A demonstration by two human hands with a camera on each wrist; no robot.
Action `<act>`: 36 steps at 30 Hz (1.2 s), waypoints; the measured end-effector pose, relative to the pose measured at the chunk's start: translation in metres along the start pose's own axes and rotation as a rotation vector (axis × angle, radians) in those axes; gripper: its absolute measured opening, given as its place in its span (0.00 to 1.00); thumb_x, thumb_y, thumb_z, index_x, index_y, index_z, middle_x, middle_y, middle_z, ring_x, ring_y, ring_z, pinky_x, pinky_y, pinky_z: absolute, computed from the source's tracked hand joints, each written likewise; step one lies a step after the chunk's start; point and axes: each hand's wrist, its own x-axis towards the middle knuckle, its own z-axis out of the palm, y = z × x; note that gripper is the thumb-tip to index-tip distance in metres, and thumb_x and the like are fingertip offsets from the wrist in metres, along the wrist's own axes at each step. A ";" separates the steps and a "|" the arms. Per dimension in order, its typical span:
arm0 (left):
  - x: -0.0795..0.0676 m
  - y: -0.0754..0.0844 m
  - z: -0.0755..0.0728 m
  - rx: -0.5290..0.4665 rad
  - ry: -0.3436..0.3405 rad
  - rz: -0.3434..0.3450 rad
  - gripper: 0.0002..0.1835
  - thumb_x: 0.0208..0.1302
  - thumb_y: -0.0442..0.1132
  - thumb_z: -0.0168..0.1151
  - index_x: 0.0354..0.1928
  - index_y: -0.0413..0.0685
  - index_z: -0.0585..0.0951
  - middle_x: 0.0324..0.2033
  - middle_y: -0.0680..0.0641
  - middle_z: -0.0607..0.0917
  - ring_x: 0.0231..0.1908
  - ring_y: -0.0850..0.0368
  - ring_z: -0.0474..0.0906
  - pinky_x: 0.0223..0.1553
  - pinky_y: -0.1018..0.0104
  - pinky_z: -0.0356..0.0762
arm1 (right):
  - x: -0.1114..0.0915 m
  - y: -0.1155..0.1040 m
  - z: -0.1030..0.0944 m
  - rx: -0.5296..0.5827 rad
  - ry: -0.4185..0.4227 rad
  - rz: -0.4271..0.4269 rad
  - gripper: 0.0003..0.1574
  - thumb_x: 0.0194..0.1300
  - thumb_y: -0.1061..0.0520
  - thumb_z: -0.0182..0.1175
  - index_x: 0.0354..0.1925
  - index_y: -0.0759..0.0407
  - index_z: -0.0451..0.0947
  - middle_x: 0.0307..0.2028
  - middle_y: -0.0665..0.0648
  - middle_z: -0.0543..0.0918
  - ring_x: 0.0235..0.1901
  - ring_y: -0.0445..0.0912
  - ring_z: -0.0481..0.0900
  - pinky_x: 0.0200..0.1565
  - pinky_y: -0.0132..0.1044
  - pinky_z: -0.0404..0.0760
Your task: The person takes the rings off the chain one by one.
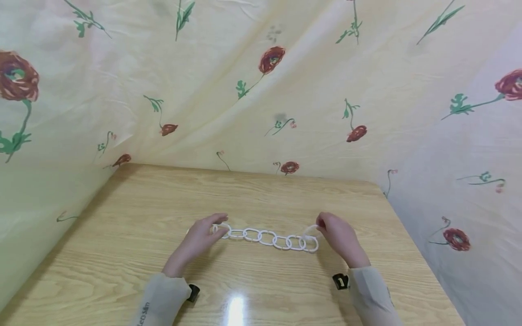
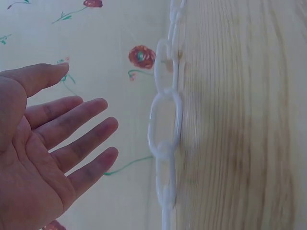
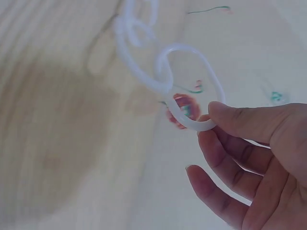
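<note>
A white plastic chain (image 1: 267, 238) of several oval links stretches left to right across the wooden table. Between thumb and forefinger my right hand (image 1: 338, 233) pinches the chain's right end link (image 3: 211, 76), which is raised and tilted where it passes through its neighbour. My left hand (image 1: 201, 235) is held over the chain's left end, hiding part of it in the head view. In the left wrist view its fingers (image 2: 81, 143) are spread and relaxed, with a gap between them and the links (image 2: 165, 124).
The wooden table (image 1: 261, 280) has a back edge against a cream cloth (image 1: 220, 68) printed with red flowers, which also hangs along both sides. Dark wrist straps (image 1: 340, 281) show at the sleeves. A bright light reflection lies on the tabletop near the front.
</note>
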 end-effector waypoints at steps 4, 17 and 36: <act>0.002 0.004 0.005 -0.039 -0.019 0.019 0.23 0.67 0.42 0.60 0.60 0.37 0.74 0.54 0.41 0.83 0.57 0.42 0.78 0.60 0.42 0.74 | 0.000 -0.012 -0.009 -0.027 0.037 -0.020 0.05 0.60 0.64 0.66 0.31 0.58 0.78 0.28 0.53 0.82 0.27 0.43 0.77 0.28 0.38 0.79; 0.008 0.024 0.018 -0.118 -0.084 0.038 0.24 0.68 0.42 0.60 0.62 0.39 0.74 0.57 0.43 0.81 0.58 0.45 0.77 0.61 0.46 0.74 | 0.004 -0.057 -0.031 -0.078 0.171 -0.143 0.06 0.57 0.65 0.68 0.32 0.58 0.79 0.29 0.52 0.83 0.28 0.43 0.79 0.28 0.37 0.81; 0.038 0.038 0.046 -0.351 -0.236 0.087 0.31 0.66 0.46 0.62 0.67 0.42 0.68 0.64 0.42 0.75 0.64 0.44 0.71 0.70 0.49 0.65 | 0.014 -0.094 -0.035 -0.109 0.228 -0.237 0.09 0.54 0.63 0.71 0.31 0.56 0.80 0.29 0.50 0.83 0.27 0.42 0.78 0.24 0.34 0.79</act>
